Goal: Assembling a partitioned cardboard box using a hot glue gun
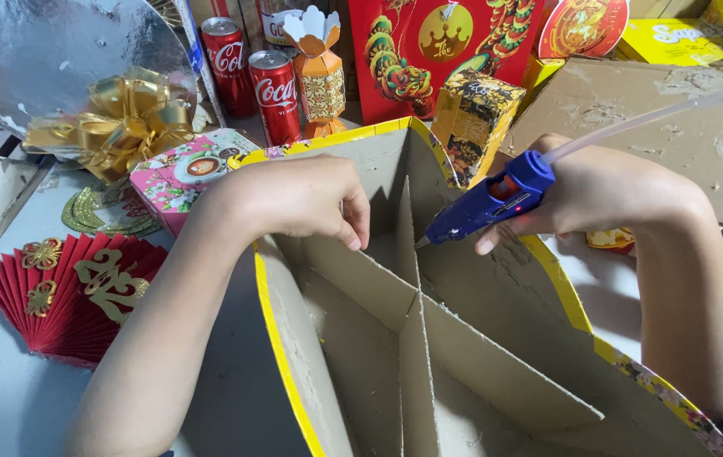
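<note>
The cardboard tray [497, 338] with its yellow-edged rim lies directly under both hands in the head view, filling the lower middle of the frame; it looks light and fairly stiff, though its thin grey-brown walls would likely bend or crease if squeezed, so the outer rim or a corner seems the safest place to hold it; the inner dividers [408, 279] stand upright and cross near the centre, and they look flimsy until fixed. The left hand [294, 199] rests on the near wall of the tray, fingers curled over the top edge of a divider and pinching it narrowly; the right hand [607, 190] is closed around a blue glue gun [488, 203], forefinger on the trigger, with the nozzle pointing down at the seam where a divider meets the far wall, just beside the left fingertips; a clear glue stick [649, 118] juts from the back of the gun, up and away past the right wrist; the tip is probably hot, and it sits close to the left fingers.

Beyond the left hand stand two red drink cans [275, 93], a gold ribbon bow [120, 118] and a flowered pink box [184, 173]; to the outer side of the left forearm a red paper fan [65, 296] lies on the surface [6, 398]; between and beyond the hands a patterned gold box [473, 118] crowds the tray's far corner; a red decorated bag [437, 51] stands behind it; a cardboard sheet [683, 127] lies past the right hand.
</note>
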